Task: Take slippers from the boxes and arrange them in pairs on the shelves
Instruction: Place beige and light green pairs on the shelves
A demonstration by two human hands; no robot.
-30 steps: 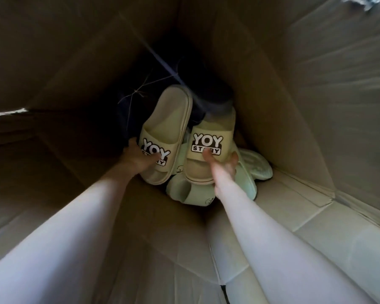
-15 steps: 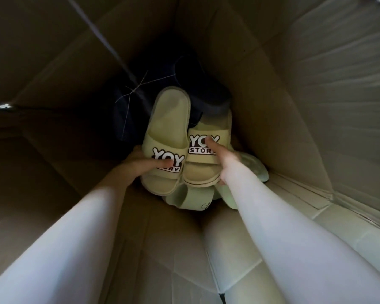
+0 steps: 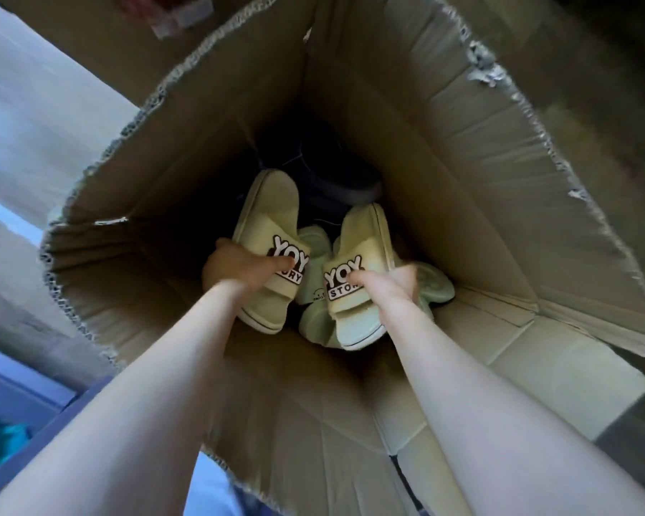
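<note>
Big brown corrugated cardboard box [image 3: 481,188] fills most of the view, open end twd the camera, cut edges ragged; its pale bottom flaps lie low right; a second brown carton w/ a white label [image 3: 101,35] sits beyond it, top left; a blue ledge-like thing [image 3: 34,400] is at low left, too blurred to name.

Two bare forearms reach down into the box.

Left pale-yellow foam slide slipper w/ black-and-white "YOY STORY" strap [image 3: 270,225] is inside the box, heel pointing deeper in, toe twd the camera; right pale-yellow slipper w/ the same strap [image 3: 367,240] is beside it, apart, same way round.

Left grip [image 3: 244,271] holds the left one by its strap, thumb across the logo, other fingers hidden under it; right grip [image 3: 390,283] holds the right one likewise, thumb on the logo, fingers curled round the outer edge.

Pale-green slippers [image 3: 315,247] lie loose under and betw. the yellow pair, one poking out right at [image 3: 438,290]; count unclear.

Dark slippers [image 3: 336,173] lie at the far end in shadow; detail can't be told.
</note>
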